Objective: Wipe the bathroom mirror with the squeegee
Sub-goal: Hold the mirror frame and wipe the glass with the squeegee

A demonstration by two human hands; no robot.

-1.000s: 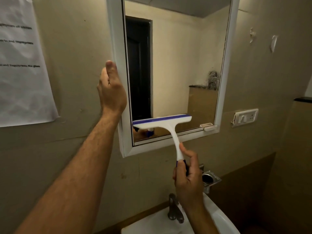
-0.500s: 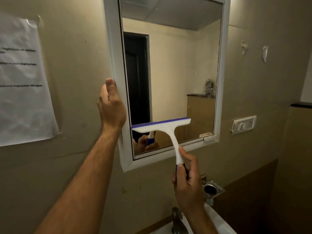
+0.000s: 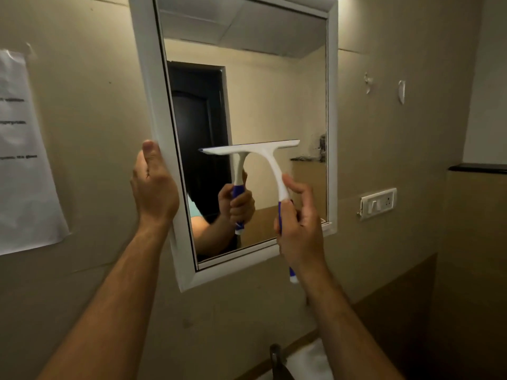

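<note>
Against the white-framed mirror (image 3: pixel 332 133), squeegee (image 3: pixel 270 163) blade lay level across lower glass, handle ran down and right, right hand (image 3: pixel 297 229) gripped blue handle, left hand (image 3: pixel 153 190) clasped frame's left edge, thumb up.

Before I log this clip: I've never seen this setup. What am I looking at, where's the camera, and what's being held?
There is no machine. These are a person's bare hands, filmed by one camera worn on the head, looking forward. The left hand holds the mirror by its frame's left edge. The right hand grips the squeegee by its blue handle, blade against the glass; the second squeegee is a reflection. A paper hangs at left, a switch at right, a tap below.
</note>
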